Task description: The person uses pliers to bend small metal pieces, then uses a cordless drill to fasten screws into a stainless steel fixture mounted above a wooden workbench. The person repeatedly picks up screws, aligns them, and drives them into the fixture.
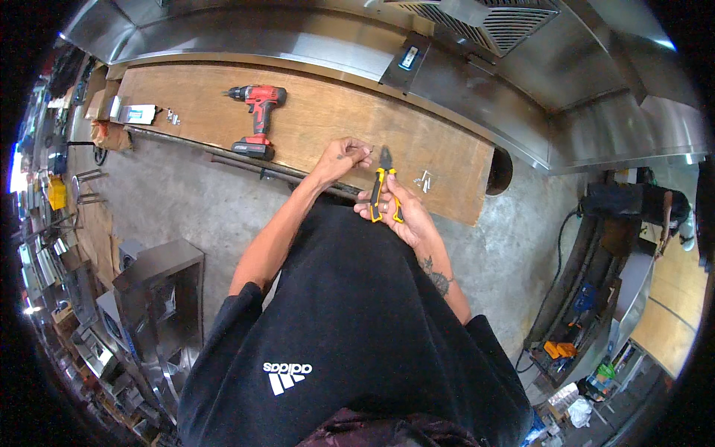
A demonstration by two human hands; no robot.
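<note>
My right hand (406,212) is wrapped round a pair of pliers (378,195) with yellow and black handles. Their dark jaws point away from me over the wooden board, and the handles are spread apart. Just left of the jaws, my left hand (346,159) is closed in a pinch. What its fingertips hold is too small to make out. Several small silvery pins (424,181), perhaps rivets, lie on the board to the right of the pliers. Farther left, a red and black cordless drill (261,112) rests on its side, its chuck pointing left.
More small metal pieces (173,116) lie at the board's left end beside a white and blue box (135,112). A steel panel (298,63) runs along the wooden board's (194,100) far edge. A dark round hole (500,171) is off its right end. Steel cabinets (160,276) stand lower left.
</note>
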